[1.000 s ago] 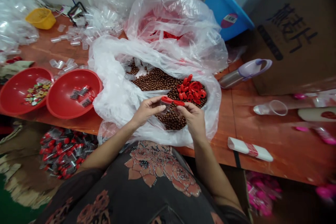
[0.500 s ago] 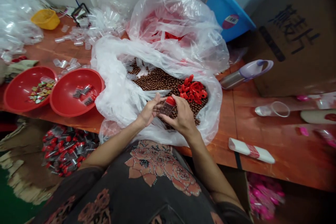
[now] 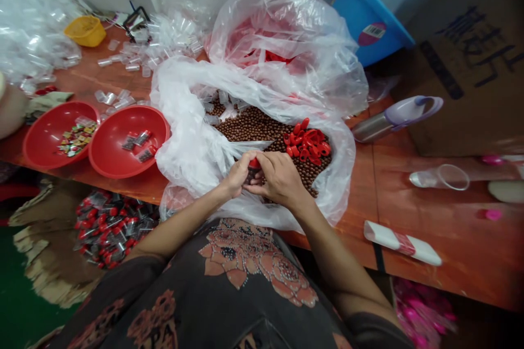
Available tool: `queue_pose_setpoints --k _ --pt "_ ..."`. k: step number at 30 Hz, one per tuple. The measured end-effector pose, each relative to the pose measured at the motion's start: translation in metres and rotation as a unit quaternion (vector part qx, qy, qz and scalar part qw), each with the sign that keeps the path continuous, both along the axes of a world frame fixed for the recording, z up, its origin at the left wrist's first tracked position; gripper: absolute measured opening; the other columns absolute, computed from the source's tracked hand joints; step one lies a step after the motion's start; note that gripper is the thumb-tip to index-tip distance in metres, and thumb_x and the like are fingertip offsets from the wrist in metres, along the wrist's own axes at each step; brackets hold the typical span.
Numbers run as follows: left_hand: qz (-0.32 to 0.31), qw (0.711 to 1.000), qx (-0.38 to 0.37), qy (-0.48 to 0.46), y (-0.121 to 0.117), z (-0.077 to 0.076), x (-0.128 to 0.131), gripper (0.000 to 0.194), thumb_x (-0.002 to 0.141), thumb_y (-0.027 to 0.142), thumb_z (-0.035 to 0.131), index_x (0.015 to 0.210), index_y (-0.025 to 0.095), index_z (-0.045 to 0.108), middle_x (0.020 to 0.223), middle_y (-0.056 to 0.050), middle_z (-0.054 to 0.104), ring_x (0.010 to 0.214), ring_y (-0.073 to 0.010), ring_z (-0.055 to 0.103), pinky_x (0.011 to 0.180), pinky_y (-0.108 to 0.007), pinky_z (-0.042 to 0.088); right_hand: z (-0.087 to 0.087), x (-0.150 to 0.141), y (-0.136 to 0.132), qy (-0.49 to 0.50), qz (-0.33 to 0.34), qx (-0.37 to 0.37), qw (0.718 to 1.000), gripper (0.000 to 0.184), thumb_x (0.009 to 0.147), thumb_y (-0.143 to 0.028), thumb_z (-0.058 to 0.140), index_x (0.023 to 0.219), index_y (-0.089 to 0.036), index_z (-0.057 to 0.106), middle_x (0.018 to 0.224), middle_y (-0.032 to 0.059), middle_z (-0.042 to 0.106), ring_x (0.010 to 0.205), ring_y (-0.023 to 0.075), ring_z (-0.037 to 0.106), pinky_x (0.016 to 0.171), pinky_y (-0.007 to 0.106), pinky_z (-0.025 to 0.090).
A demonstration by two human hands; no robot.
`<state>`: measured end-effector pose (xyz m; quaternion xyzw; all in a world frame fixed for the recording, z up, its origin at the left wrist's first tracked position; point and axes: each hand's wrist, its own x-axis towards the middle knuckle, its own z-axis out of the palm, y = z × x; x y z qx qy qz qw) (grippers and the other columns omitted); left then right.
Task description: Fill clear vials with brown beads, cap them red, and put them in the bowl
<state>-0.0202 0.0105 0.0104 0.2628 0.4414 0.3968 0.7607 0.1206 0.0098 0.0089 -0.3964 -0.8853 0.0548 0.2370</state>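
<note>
Orange-red bench (image 3: 401, 199), open plastic bag (image 3: 176, 125) of brown balls (image 3: 254, 126) | your left hand (image 3: 235, 177) and right hand (image 3: 284, 177) have closed round red-capped tube (image 3: 252, 170) above near balls | cap seating: cannot tell

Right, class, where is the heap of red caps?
In the head view, the red caps lie on the brown balls inside the open white plastic bag, beyond and to the right of the right hand.
</note>
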Motion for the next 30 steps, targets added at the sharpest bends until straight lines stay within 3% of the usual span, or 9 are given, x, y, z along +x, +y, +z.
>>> queue_pose_setpoints --k 4,7,10,14,16,18,20,24,30 --pt "-0.012 0.995 0.093 0.044 0.001 0.012 -0.018 0.044 0.088 0.058 0.048 0.11 0.02 0.052 0.056 0.006 0.051 0.042 -0.0097 0.045 0.041 -0.019 0.036 0.001 -0.011 0.001 0.022 0.006 0.008 1.0 0.074 0.087 -0.064 0.057 0.139 -0.012 0.049 0.121 0.0201 0.066 0.11 0.0335 0.06 0.094 0.048 0.045" --pt "0.025 0.959 0.218 0.178 0.014 0.035 -0.072 0.045 0.09 0.062 0.047 0.108 0.02 0.052 0.072 0.0 0.064 0.054 -0.0109 0.056 0.053 -0.022 0.046 -0.005 -0.011 0.003 0.026 -0.007 -0.015 1.0 0.088 0.089 -0.06 0.058 0.155 -0.012 0.025 0.143 0.0239 0.052 0.129 0.0352 0.051 0.102 0.05 0.044" --pt "0.167 0.839 0.304 0.42 0.033 0.065 -0.155 0.041 0.092 0.058 0.048 0.107 0.02 0.055 0.09 -0.004 0.068 0.067 -0.0128 0.061 0.066 -0.026 0.051 -0.021 0.001 0.011 0.025 -0.043 -0.055 0.997 0.087 0.091 -0.055 0.058 0.156 -0.011 0.021 0.151 0.0268 0.041 0.139 0.0369 0.043 0.105 0.051 0.046" --pt "0.179 0.61 0.287 0.717 0.053 0.094 -0.233 0.033 0.091 0.048 0.056 0.103 0.018 0.065 0.102 -0.01 0.069 0.101 -0.0249 0.063 0.094 -0.038 0.048 -0.045 0.027 0.023 0.007 -0.084 -0.087 0.993 0.058 0.096 -0.041 0.053 0.147 -0.014 0.043 0.144 0.0235 0.05 0.133 0.0361 0.05 0.104 0.053 0.048" --pt "0.163 0.547 0.336 0.749 0.065 0.098 -0.228 0.028 0.093 0.041 0.056 0.103 0.018 0.067 0.109 -0.013 0.068 0.11 -0.0271 0.06 0.101 -0.041 0.045 -0.052 0.037 0.029 -0.003 -0.105 -0.083 0.991 0.047 0.097 -0.037 0.05 0.138 -0.014 0.054 0.137 0.0216 0.056 0.127 0.0348 0.054 0.103 0.051 0.049" --pt "0.104 0.54 0.404 0.731 0.082 0.094 -0.197 0.025 0.096 0.032 0.05 0.105 0.018 0.069 0.11 -0.011 0.069 0.108 -0.0241 0.062 0.099 -0.037 0.046 -0.054 0.043 0.035 -0.016 -0.142 -0.073 0.987 0.039 0.098 -0.032 0.047 0.129 -0.013 0.061 0.129 0.0206 0.06 0.119 0.033 0.058 0.1 0.048 0.05" --pt "-0.037 0.549 0.441 0.709 0.105 0.08 -0.155 0.024 0.095 0.021 0.048 0.102 0.018 0.071 0.107 -0.009 0.071 0.103 -0.0209 0.064 0.095 -0.033 0.047 -0.054 0.045 0.043 -0.041 -0.19 -0.06 0.979 0.037 0.098 -0.026 0.044 0.125 -0.011 0.064 0.125 0.0214 0.062 0.113 0.0322 0.06 0.096 0.047 0.051" --pt "-0.281 0.51 0.315 0.749 0.155 0.04 -0.098 0.022 0.082 0.007 0.056 0.093 0.01 0.075 0.099 -0.018 0.073 0.099 -0.0273 0.068 0.086 -0.033 0.048 -0.052 0.049 0.059 -0.099 -0.281 -0.062 0.953 0.038 0.097 -0.019 0.043 0.129 -0.011 0.062 0.127 0.0238 0.06 0.109 0.0321 0.061 0.09 0.045 0.051" --pt "-0.332 0.502 0.258 0.756 0.196 0.008 -0.103 0.021 0.071 0.008 0.066 0.089 0.004 0.078 0.092 -0.024 0.074 0.094 -0.0352 0.069 0.08 -0.035 0.047 -0.056 0.058 0.069 -0.122 -0.285 -0.083 0.947 0.036 0.097 -0.026 0.049 0.129 -0.016 0.061 0.121 0.017 0.065 0.093 0.0261 0.066 0.075 0.035 0.051"
